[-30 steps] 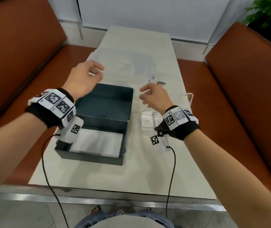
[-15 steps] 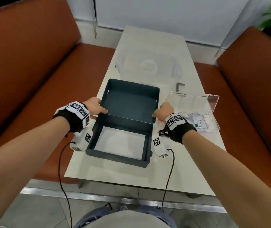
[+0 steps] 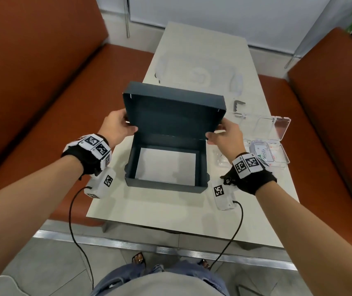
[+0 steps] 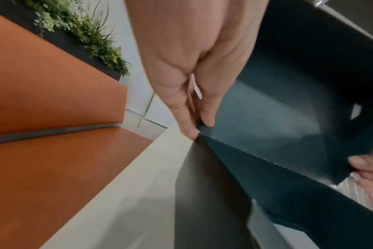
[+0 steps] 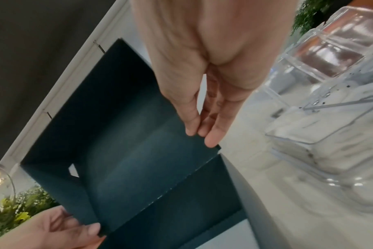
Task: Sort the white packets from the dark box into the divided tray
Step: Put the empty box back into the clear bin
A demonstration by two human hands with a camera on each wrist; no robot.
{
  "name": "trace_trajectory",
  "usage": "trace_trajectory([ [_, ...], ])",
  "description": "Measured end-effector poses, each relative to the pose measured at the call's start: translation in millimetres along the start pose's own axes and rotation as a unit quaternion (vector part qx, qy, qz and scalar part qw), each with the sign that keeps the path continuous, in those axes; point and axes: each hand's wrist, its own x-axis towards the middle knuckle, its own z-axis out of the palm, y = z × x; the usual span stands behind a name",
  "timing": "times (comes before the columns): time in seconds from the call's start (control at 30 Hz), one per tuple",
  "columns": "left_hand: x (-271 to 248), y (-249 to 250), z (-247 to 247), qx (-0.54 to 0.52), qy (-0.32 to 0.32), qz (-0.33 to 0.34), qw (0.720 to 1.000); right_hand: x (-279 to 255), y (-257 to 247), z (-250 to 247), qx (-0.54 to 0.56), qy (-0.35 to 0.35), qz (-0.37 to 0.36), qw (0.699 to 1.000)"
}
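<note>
The dark box (image 3: 166, 185) sits on the table with its hinged lid (image 3: 175, 112) half raised and tilted towards me. Only a flat white sheet (image 3: 166, 165) shows on the box floor. My left hand (image 3: 128, 127) pinches the lid's left edge near the hinge, thumb inside; the left wrist view shows the fingertips (image 4: 207, 123) on that corner. My right hand (image 3: 214, 135) pinches the lid's right edge, and its fingertips (image 5: 211, 141) show on the lid (image 5: 128, 143) in the right wrist view. The clear divided tray (image 3: 286, 161) lies open to the right, holding white packets (image 3: 262, 153).
A clear plastic container (image 3: 198, 75) lies at the far end of the table, with a small metal bracket (image 3: 238, 104) near the tray's raised lid (image 3: 277, 127). Orange benches (image 3: 42, 92) flank both sides. The table's near edge (image 3: 170, 223) is close to me.
The lid lay flat behind the box; both hands have taken its side edges and swung it up towards me. The view has also shifted back.
</note>
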Motion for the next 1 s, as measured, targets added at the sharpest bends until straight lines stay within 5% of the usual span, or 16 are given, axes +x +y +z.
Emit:
trace_trajectory([
  [0.13, -14.8, -1.6, -3.4, -0.061, -0.034, -0.034, 0.997, -10.6, 18.2, -10.0, 0.073, -0.049, 0.038, 0.995],
  [0.27, -30.4, 5.5, -8.7, -0.254, -0.035, -0.15, 0.955, -14.2, 25.0, -13.4, 0.204, -0.063, 0.124, 0.969],
  [0.33, -30.5, 8.8, -7.9, -0.237, -0.068, -0.192, 0.95, -12.3, 24.4, -13.7, 0.207, -0.083, 0.155, 0.962],
  [0.43, -26.0, 11.7, 7.3, -0.175, -0.112, -0.166, 0.964, -10.5, 25.0, -6.2, 0.165, -0.122, 0.148, 0.967],
  [0.6, -19.7, -1.8, 31.8, -0.088, -0.076, -0.115, 0.986, -6.5, 35.7, 8.2, 0.032, -0.084, 0.112, 0.99],
  [0.77, -23.9, -30.6, 41.8, -0.013, -0.076, -0.186, 0.98, -13.8, 51.0, 23.4, 0.003, -0.116, 0.23, 0.966],
  [1.0, -31.1, -17.6, 51.0, -0.094, -0.083, -0.171, 0.977, -25.1, 44.5, 29.1, 0.028, -0.109, 0.22, 0.969],
])
